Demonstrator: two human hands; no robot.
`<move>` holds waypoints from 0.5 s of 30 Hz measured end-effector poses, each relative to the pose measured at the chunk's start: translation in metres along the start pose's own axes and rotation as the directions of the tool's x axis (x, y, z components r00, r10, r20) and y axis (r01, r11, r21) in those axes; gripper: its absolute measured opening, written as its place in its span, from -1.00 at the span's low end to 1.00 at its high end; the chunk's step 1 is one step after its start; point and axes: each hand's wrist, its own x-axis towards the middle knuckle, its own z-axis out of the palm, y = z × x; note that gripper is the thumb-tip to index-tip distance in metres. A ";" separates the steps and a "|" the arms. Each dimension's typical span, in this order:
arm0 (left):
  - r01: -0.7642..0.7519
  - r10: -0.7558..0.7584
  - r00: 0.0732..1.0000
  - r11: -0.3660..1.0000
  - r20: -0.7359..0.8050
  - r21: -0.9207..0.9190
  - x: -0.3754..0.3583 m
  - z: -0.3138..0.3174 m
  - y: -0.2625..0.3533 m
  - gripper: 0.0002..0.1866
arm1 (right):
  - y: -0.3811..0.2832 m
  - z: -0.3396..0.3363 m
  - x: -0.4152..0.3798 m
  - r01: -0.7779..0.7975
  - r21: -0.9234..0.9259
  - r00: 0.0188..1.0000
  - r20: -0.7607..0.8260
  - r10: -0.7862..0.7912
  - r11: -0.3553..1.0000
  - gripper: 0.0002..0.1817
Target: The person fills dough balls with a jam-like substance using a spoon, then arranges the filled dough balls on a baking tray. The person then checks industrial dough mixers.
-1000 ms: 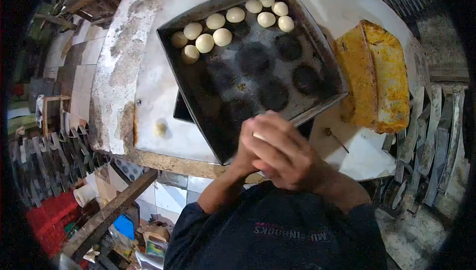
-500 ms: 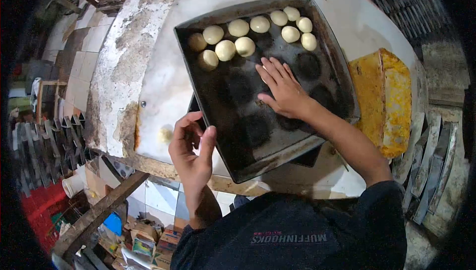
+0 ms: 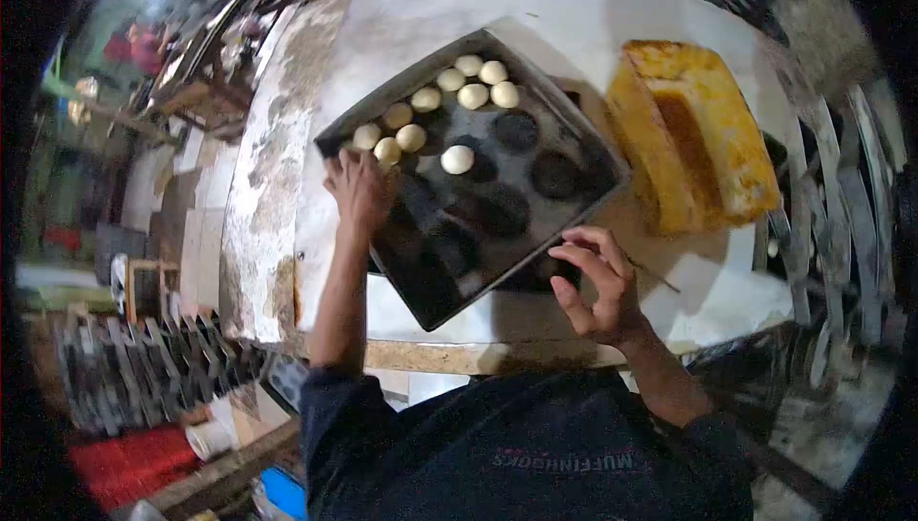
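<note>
A dark square baking tray (image 3: 547, 277) lies turned cornerwise on the table, with several pale dough balls (image 3: 472, 96) along its far left side. A single dough ball (image 3: 457, 160) sits nearer the middle. My left hand (image 3: 358, 188) is over the tray's left corner, just below the dough balls. Blur hides how its fingers are set and whether they grip the rim. Beside the near right rim is my right hand (image 3: 601, 284), its fingers bent and apart with nothing between them. Part of another dark tray shows under the first.
A yellow-stained, scraped block-like container (image 3: 698, 139) stands at the right of the worn white table (image 3: 402, 5). A thin stick (image 3: 652, 273) lies near my right hand. Stacks of metal pans (image 3: 153, 368) stand at lower left, with more at right.
The tray has turned counterclockwise. My right hand has left the tray's middle for its near right side, and a dough ball now shows there. My left hand has moved up to the left corner.
</note>
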 end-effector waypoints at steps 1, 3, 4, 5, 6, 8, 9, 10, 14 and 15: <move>-0.021 0.029 0.999 0.979 0.035 -0.201 -0.011 -0.033 0.028 -0.59 | 0.002 -0.004 -0.013 -0.023 -0.002 0.999 -0.035 0.023 1.000 -0.64; -0.099 0.078 0.995 0.811 -0.060 -0.577 -0.049 -0.104 0.111 -0.67 | 0.011 -0.012 -0.040 -0.231 0.271 0.971 0.009 0.238 0.934 -0.67; 0.018 0.035 0.999 0.502 0.041 -0.865 -0.076 -0.108 0.145 -0.66 | 0.006 -0.012 -0.048 -0.287 0.391 0.948 -0.013 0.317 0.875 -0.65; -0.051 0.090 0.996 0.546 -0.002 -0.836 -0.102 -0.110 0.174 -0.58 | 0.004 -0.018 -0.058 -0.299 0.385 0.941 -0.033 0.337 0.873 -0.65; -0.072 0.137 0.991 0.543 0.004 -0.837 -0.124 -0.128 0.208 -0.35 | 0.002 -0.026 -0.070 -0.415 0.515 0.899 0.107 0.425 0.750 -0.63; -0.133 0.321 0.947 0.382 -0.003 -0.915 -0.154 -0.152 0.251 -0.01 | 0.004 -0.038 -0.100 -0.411 0.589 0.880 0.055 0.472 0.696 -0.60; -0.114 0.306 0.952 0.274 -0.026 -0.955 -0.166 -0.159 0.268 0.03 | -0.007 -0.055 -0.108 -0.357 0.613 0.878 -0.037 0.478 0.705 -0.59; -0.099 0.291 0.955 0.161 -0.048 -0.982 -0.178 -0.166 0.286 0.08 | -0.008 -0.069 -0.123 -0.206 0.486 0.926 -0.184 0.330 0.849 -0.57; 0.232 0.215 0.956 -0.149 0.198 -0.961 -0.235 -0.185 0.345 -0.43 | -0.031 -0.123 -0.184 0.134 0.057 0.953 -0.282 -0.113 0.989 -0.52; 0.194 0.146 0.973 -0.079 0.181 -0.978 -0.247 -0.192 0.360 -0.53 | -0.035 -0.131 -0.199 0.138 0.033 0.937 -0.327 -0.120 0.990 -0.53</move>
